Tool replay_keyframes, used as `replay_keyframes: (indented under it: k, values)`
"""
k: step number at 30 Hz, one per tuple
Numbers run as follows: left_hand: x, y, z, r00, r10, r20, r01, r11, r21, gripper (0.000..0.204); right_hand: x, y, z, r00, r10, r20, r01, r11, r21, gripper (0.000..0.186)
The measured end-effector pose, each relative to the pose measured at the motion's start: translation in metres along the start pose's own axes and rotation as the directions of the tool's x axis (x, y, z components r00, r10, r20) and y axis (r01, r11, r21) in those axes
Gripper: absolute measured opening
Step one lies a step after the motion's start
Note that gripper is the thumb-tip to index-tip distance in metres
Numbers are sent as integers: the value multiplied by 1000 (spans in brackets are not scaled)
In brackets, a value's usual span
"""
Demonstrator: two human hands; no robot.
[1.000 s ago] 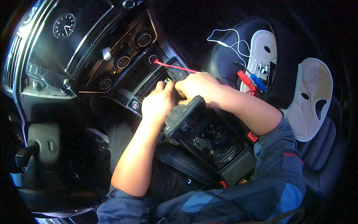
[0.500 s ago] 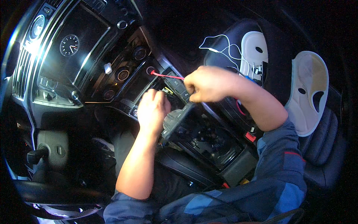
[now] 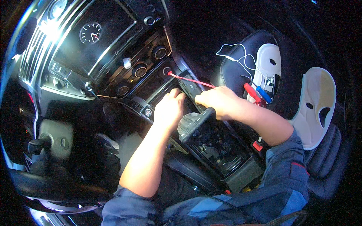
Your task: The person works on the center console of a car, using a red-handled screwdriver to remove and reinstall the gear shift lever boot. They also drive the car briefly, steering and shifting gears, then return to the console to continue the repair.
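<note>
My left hand point(image 3: 169, 109) is closed over the front of the centre console's opening, fingers curled downward. What its fingertips grip is hidden beneath the hand. To its right, my right hand point(image 3: 219, 101) is also closed, with its fingertips at the console's right edge; I cannot make out what is in it. A red cable point(image 3: 192, 80) runs from a round socket point(image 3: 166, 71) in the dash to the top of my right hand, where it passes out of sight. Between and below the hands, a raised black trim frame with a greyish gaiter point(image 3: 190, 124) stands tilted over the console.
On the passenger seat lie a white cable point(image 3: 244, 49), red-handled point(image 3: 250, 90) and blue-handled point(image 3: 263, 94) tools, and white shaped pads point(image 3: 319, 113). An open console cavity point(image 3: 226, 154) lies behind the frame. Left are the steering wheel point(image 3: 56, 188) and dash knobs point(image 3: 139, 70).
The whole view has shifted, moving the dash right and down. My right hand has come down, closer to my left hand and the trim frame. The red and blue handles now show past my forearm.
</note>
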State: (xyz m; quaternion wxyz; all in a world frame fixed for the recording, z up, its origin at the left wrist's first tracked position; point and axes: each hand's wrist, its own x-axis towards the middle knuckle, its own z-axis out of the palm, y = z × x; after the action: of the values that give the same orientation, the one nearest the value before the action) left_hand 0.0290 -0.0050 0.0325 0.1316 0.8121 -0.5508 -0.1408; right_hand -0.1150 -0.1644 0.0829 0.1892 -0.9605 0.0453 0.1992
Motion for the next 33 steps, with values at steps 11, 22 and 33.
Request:
replay_keyframes:
  k: [11, 22, 33]
  values:
    - [8, -6, -13, 998, 13, 62, -3, 988, -157, 23, 9, -3, 33, 925, -27, -379, 114, 971, 209, 20]
    - [-20, -33, -46, 959, 207, 192, -165, 963, -212, 20, -8, 3, -8, 932, 159, -326, 22, 873, 488, 30]
    - [-28, -2, -45, 962, 55, 269, -47, 998, -38, 25, -95, 92, -81, 826, 503, -253, -493, 864, 108, 33]
